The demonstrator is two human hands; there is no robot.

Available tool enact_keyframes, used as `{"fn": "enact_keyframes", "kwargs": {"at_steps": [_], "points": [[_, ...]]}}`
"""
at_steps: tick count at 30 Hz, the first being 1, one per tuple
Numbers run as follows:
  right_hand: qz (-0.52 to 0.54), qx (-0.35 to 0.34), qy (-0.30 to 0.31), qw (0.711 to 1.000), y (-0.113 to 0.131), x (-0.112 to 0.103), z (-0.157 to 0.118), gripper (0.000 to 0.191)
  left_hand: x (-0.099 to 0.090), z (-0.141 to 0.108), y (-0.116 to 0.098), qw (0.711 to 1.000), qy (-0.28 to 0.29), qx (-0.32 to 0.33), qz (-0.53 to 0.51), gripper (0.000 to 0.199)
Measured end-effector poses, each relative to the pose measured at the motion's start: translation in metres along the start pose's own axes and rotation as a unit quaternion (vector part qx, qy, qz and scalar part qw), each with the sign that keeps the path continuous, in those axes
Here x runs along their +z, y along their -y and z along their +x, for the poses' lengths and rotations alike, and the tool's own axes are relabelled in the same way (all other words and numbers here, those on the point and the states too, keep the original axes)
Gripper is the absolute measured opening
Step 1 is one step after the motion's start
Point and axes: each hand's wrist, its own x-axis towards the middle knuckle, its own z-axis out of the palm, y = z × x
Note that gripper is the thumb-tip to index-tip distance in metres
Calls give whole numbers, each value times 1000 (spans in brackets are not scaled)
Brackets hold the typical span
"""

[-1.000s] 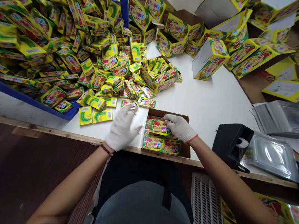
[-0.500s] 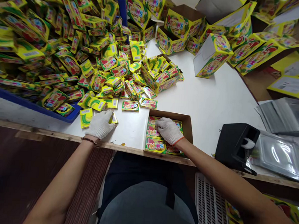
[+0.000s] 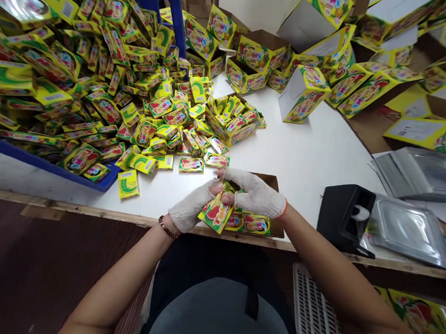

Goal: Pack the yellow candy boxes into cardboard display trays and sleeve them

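Note:
My gloved left hand (image 3: 192,208) and gloved right hand (image 3: 256,194) meet over the left side of an open display carton (image 3: 279,227) at the table's front edge. Between them they grip a small yellow-green TWINS box (image 3: 216,213), tilted, with its watermelon print facing up. Part of it is hidden by my fingers. Below my right hand, more small boxes (image 3: 256,224) lie in the carton. Two loose small boxes (image 3: 191,165) lie flat just behind my hands, and another small box (image 3: 128,184) lies to the left.
A large heap of the same small boxes (image 3: 108,108) spills from a blue crate (image 3: 107,177) on the left. A filled carton (image 3: 244,133) stands behind. More cartons (image 3: 304,94) are at the back right. A black tape dispenser (image 3: 337,215) and clear plastic covers (image 3: 413,231) lie right.
My left hand has moved right from the loose boxes to the carton. My right hand has lifted out of the carton's inside, and both now hold a small box.

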Motion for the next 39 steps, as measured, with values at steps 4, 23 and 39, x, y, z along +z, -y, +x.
{"fn": "enact_keyframes", "kwargs": {"at_steps": [4, 23, 39], "points": [[-9, 47, -20, 999, -16, -23, -8, 29, -8, 9, 2, 996, -67, 2, 54, 62], [-335, 198, -131, 912, -82, 26, 5, 20, -129, 61, 14, 612, -207, 96, 757, 40], [-71, 87, -155, 981, -33, 13, -9, 39, -46, 16, 22, 608, -180, 400, 662, 60]]}}
